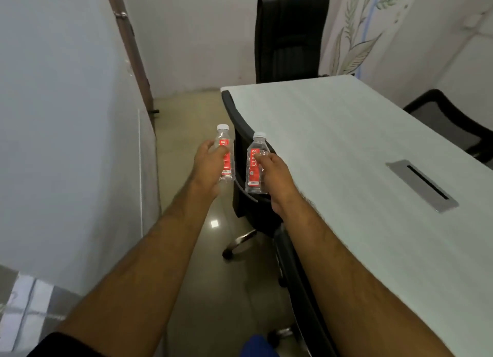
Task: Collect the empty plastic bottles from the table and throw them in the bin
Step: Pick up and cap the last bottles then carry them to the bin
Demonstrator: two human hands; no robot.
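Two small clear plastic bottles with white caps and red labels are held upright in front of me. My left hand (206, 164) is shut on the left bottle (226, 156), above the floor beside the table. My right hand (272, 175) is shut on the right bottle (255, 167), just off the left edge of the white table (346, 148). Both bottles look empty. No bin is in view.
A black office chair (248, 170) is tucked against the table's left edge right under my hands; another chair (290, 36) stands at the far end and a third (453, 122) at the right. A metal cable slot (422, 186) sits in the tabletop. A white wall (66, 116) runs along the left, leaving a narrow floor aisle.
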